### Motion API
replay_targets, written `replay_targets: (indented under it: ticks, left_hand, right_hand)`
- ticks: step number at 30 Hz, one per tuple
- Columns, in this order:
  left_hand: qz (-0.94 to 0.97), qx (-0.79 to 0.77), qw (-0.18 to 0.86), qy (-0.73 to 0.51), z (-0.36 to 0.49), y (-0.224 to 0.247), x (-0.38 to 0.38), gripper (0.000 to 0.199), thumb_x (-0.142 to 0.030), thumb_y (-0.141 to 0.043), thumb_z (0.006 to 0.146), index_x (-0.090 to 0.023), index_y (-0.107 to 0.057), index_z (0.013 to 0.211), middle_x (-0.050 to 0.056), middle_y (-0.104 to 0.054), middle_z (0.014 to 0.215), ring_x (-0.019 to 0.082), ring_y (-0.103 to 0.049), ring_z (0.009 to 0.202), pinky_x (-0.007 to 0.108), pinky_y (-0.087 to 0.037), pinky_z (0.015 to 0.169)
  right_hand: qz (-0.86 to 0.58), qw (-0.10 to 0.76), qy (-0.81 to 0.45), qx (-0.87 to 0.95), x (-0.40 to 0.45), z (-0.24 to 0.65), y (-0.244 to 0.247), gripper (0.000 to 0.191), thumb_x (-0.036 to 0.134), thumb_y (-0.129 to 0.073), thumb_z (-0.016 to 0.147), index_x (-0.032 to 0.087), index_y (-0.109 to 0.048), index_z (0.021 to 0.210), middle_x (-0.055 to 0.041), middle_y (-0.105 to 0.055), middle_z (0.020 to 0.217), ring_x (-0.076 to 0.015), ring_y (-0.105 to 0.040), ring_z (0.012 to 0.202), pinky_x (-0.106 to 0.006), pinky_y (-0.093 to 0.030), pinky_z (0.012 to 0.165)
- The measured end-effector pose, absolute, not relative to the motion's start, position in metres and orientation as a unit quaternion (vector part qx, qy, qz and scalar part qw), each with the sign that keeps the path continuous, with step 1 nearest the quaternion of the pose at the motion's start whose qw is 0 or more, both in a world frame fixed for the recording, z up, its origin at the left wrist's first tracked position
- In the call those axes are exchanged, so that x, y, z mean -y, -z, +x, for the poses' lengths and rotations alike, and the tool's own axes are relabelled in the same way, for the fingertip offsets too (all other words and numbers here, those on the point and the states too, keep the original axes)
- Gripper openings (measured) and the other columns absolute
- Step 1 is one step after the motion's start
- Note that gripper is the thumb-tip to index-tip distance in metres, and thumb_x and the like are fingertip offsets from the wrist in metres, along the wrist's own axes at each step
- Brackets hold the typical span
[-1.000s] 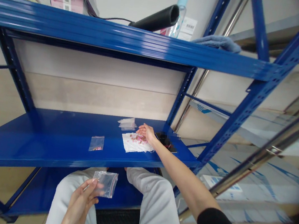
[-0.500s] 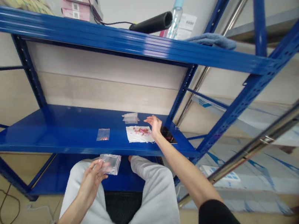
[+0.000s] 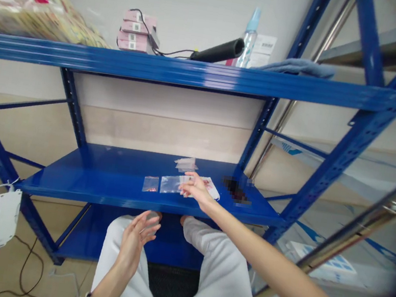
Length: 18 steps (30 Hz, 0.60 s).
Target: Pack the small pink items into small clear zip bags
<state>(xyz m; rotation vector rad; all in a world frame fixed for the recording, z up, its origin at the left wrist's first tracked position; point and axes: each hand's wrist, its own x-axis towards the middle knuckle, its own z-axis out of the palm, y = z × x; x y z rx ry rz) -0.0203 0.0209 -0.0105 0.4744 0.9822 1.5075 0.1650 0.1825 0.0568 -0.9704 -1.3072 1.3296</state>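
My left hand hovers over my left thigh below the shelf edge, fingers spread, holding nothing. My right hand reaches over the blue shelf board, its fingers at the right end of a clear plastic bag; whether they grip it is unclear. Left of that bag lies a small zip bag with small reddish pieces inside. A white sheet with small red and pink pieces is partly hidden behind my right hand. Behind, a stack of small clear bags rests on the board.
A dark, blurred object lies on the board's right. The upper shelf holds pink boxes, a black tube, a spray bottle, a blue cloth and large filled bags. A white power strip hangs at left.
The clear bag that my left hand held is now on the board at my right hand. My left hand is empty. My right hand has moved toward the front left. The view has shifted.
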Motion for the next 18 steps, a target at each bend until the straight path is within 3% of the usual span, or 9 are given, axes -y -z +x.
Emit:
replay_targets:
  ticks: [5,11,18]
  left_hand:
    - [0.172,-0.435,0.626,-0.624,-0.019,0.028,-0.032,0.046,-0.038,-0.062,0.085,-0.015,-0.054,0.125,0.018,-0.071,0.11,0.025,-0.072,0.084,0.031,-0.052,0.067]
    - [0.174,-0.429,0.66,-0.592,-0.007,0.04,-0.031,0.049,-0.043,-0.062,0.082,-0.016,-0.054,0.122,0.018,-0.072,0.102,0.025,-0.072,0.077,0.029,-0.049,0.06]
    - [0.183,-0.422,0.674,-0.578,-0.001,0.038,-0.031,0.05,-0.047,-0.059,0.083,-0.016,-0.05,0.12,0.016,-0.071,0.096,0.023,-0.07,0.07,0.028,-0.046,0.059]
  right_hand:
    - [-0.474,0.573,-0.497,0.446,-0.293,0.176,-0.089,0.036,-0.005,-0.064,0.062,0.018,-0.058,0.089,0.008,-0.056,0.043,-0.0088,-0.047,0.031,-0.014,-0.029,0.029]
    - [-0.489,0.593,-0.493,0.408,-0.354,0.182,-0.079,0.037,-0.006,-0.064,0.062,0.018,-0.055,0.09,0.0077,-0.057,0.046,-0.0109,-0.052,0.034,-0.016,-0.037,0.033]
    - [-0.486,0.598,-0.511,0.381,-0.361,0.178,-0.072,0.038,-0.001,-0.065,0.069,0.016,-0.052,0.101,0.002,-0.063,0.062,-0.0132,-0.056,0.043,-0.023,-0.046,0.043]
